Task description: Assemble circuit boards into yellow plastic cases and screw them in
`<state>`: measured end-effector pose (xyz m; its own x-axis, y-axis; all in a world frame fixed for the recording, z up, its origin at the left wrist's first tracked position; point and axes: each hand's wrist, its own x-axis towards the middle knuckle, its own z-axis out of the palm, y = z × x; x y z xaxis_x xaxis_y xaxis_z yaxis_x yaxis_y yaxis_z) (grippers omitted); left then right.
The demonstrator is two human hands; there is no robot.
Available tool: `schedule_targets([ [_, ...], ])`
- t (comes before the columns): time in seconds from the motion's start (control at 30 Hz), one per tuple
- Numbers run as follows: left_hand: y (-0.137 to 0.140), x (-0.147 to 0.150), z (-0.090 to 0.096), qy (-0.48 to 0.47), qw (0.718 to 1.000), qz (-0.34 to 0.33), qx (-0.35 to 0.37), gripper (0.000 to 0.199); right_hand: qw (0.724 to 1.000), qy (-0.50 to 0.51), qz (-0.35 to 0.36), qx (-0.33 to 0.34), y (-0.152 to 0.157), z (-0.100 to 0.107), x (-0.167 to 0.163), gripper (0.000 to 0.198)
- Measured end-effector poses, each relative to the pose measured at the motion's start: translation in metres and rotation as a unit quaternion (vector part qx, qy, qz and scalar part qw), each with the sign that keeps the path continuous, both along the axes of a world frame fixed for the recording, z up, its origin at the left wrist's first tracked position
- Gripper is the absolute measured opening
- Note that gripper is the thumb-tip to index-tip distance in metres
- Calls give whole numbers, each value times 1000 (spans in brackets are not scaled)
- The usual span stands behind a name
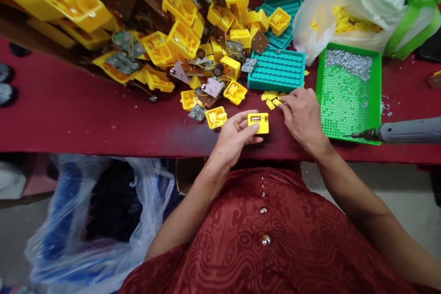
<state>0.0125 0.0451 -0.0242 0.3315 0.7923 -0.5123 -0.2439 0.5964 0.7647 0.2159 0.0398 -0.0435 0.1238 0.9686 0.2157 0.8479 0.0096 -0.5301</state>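
In my left hand [236, 134] is a small yellow plastic housing [263, 125], its thumb on the face and fingers behind. A slot in the housing shows shiny metal parts. My right hand [303, 117] reaches over a small pile of flat yellow plastic pieces [268, 96] in front of the teal tray. Its thumb and forefinger pinch one flat yellow piece [276, 101] at the pile's edge. More open yellow housings [216, 118] with parts inside lie left of my hands, beside small circuit boards.
A green basket [379, 96] of small silvery screws stands at right, with a grey electric screwdriver [409, 130] reaching over its front corner. The teal ridged tray [275, 86] lies behind my hands. Yellow housings and wired boards heap up back left. A plastic bag [306, 23] holds yellow pieces.
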Motion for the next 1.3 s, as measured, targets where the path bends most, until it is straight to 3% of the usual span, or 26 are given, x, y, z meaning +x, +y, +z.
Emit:
schedule_targets([
  [0.1, -1, -1, 9, 10, 1000, 13, -12, 55, 990, -27, -14, -136, 8, 12, -11, 26],
  [0.13, -1, -2, 11, 21, 1000, 12, -14, 59, 988, -34, -11, -154, 8, 18, -15, 30],
  [0.23, 2, -4, 8, 52, 999, -4, 5, 62, 986, -57, 5, -156, 8, 31, -21, 28],
  [0.37, 11, -4, -12, 88, 995, -22, 28, 50, 987, -42, 23, -156, 3, 35, -16, 24],
  [0.57, 24, -10, -37, 91, 992, -49, 67, 60, 980, 138, 14, -142, -1, 38, -7, 18],
  [0.67, 24, -8, -31, 89, 993, -39, 71, 53, 951, 261, 11, -164, 1, 38, -5, 22],
  [0.8, 5, 2, 2, 32, 994, -4, 106, 40, 892, 418, 0, -169, -13, 39, -3, 20],
  [0.9, 3, 11, 5, 39, 995, 2, 87, 41, 849, 501, -2, -170, -16, 31, 2, 33],
  [1.1, -5, 10, -5, 43, 991, -21, 122, 40, 903, 424, 10, -72, -24, 33, -14, 13],
  [1.3, -8, 14, -13, 54, 979, -51, 191, 39, 926, 376, -32, -35, -28, 32, -33, 7],
])
